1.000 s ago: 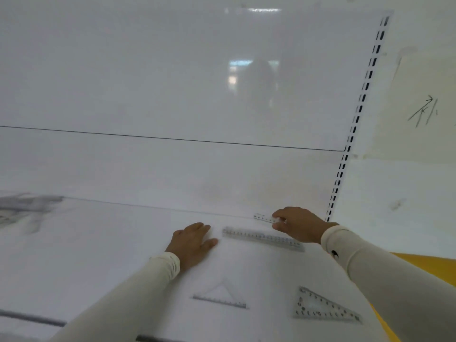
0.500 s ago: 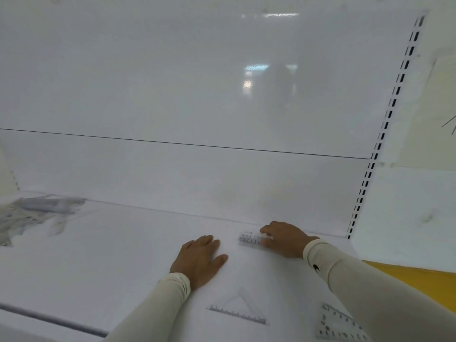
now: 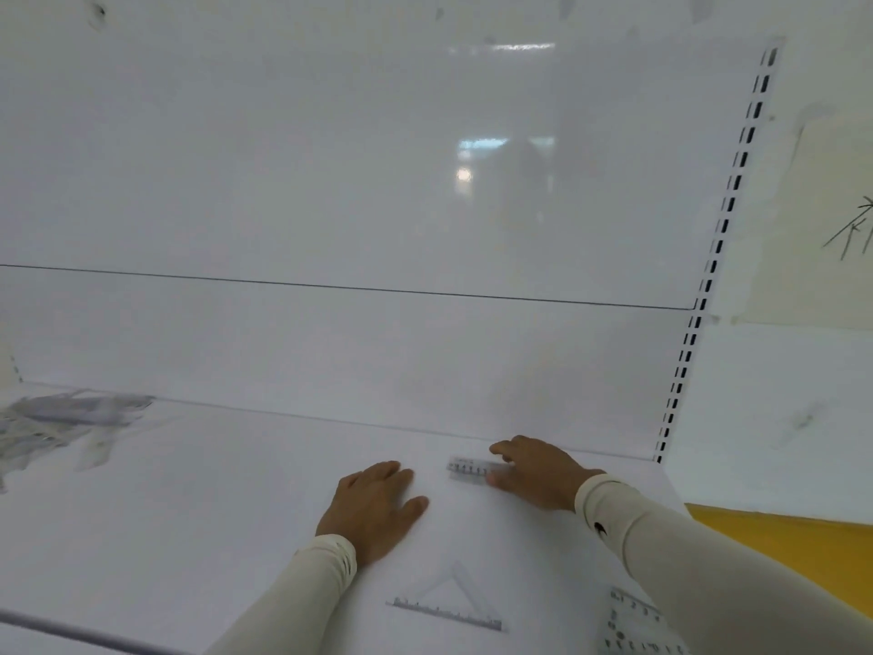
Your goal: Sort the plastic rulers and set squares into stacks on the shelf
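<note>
Since a second ago the long ruler beside the left hand [image 3: 375, 505] is gone from view, likely merged into one ruler stack [image 3: 468, 469] by the shelf [image 3: 189, 489] back edge, right hand [image 3: 536, 472] pinching it; left fingers flat, together. Set squares: two, nearer [image 3: 449, 602], right [image 3: 635, 626]. Ruler stack: one.

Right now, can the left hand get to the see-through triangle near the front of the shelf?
Probably yes. The left hand lies flat on the shelf holding nothing, and the clear set square lies just nearer than its wrist, with nothing between them. It would only need to pull back.
</note>
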The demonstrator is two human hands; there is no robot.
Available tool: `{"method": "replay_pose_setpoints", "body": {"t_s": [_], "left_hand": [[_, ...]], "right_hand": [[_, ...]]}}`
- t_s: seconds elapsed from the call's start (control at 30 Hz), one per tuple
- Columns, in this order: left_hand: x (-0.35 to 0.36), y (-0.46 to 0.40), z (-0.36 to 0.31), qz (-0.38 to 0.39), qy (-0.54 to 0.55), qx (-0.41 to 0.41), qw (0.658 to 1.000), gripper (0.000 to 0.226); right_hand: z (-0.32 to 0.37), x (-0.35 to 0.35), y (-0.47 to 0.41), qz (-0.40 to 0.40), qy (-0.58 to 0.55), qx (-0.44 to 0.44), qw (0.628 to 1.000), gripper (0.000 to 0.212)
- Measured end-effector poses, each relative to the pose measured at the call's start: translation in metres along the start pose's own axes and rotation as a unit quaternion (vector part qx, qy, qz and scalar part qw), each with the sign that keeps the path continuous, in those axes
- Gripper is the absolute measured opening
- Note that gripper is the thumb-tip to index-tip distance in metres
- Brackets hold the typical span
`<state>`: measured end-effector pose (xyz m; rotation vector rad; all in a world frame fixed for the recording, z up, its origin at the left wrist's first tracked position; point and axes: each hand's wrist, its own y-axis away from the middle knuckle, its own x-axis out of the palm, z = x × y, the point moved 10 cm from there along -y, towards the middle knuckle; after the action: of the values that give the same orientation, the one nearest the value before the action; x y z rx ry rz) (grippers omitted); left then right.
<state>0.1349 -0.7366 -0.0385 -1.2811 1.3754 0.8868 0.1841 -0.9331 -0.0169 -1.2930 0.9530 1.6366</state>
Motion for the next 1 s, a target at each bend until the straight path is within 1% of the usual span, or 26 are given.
{"method": "replay_pose_setpoints", "body": {"t_s": [0.1, 0.17, 0.2, 0.3, 0.33, 0.5, 0.6, 0.67, 0.8, 0.9, 1.0], "left_hand": [[0.000, 0.008, -0.007, 0.011, -0.019, -0.007, 1.000, 0.059], [-0.004, 0.017, -0.014, 0.007, -0.022, -0.025, 0.999, 0.072], [-0.006, 0.022, -0.015, 0.004, -0.019, -0.039, 0.999, 0.074], [-0.014, 0.045, -0.002, 0.011, -0.025, -0.093, 0.995, 0.052], [-0.020, 0.055, 0.006, 0.007, -0.024, -0.111, 0.994, 0.049], [-0.062, 0.136, 0.068, -0.022, -0.020, -0.227, 0.974, 0.051], [-0.084, 0.208, 0.114, -0.047, -0.014, -0.309, 0.950, 0.050], [-0.098, 0.253, 0.147, -0.064, -0.017, -0.353, 0.933, 0.050], [-0.109, 0.340, 0.215, -0.068, -0.008, -0.423, 0.903, 0.048], [-0.111, 0.398, 0.275, -0.045, 0.002, -0.467, 0.883, 0.043], [-0.130, 0.439, 0.325, -0.023, 0.005, -0.494, 0.869, 0.040]], "right_hand": [[0.006, -0.012, 0.007, -0.009, 0.015, -0.025, 1.000, 0.060], [0.015, -0.028, 0.006, -0.019, 0.006, -0.049, 0.999, 0.058], [0.022, -0.035, 0.003, -0.023, 0.002, -0.062, 0.998, 0.057], [0.062, -0.042, -0.011, -0.012, 0.013, -0.118, 0.993, 0.055], [0.081, -0.040, -0.015, -0.007, 0.013, -0.142, 0.990, 0.054], [0.212, -0.017, -0.018, 0.014, -0.009, -0.280, 0.960, 0.052], [0.299, 0.011, -0.005, 0.044, -0.007, -0.350, 0.936, 0.052], [0.358, 0.023, -0.001, 0.050, 0.001, -0.389, 0.920, 0.053], [0.473, 0.042, 0.007, 0.069, 0.019, -0.442, 0.894, 0.054], [0.555, 0.062, 0.017, 0.081, 0.028, -0.471, 0.878, 0.054], [0.634, 0.078, 0.022, 0.085, 0.033, -0.495, 0.864, 0.052]]}}
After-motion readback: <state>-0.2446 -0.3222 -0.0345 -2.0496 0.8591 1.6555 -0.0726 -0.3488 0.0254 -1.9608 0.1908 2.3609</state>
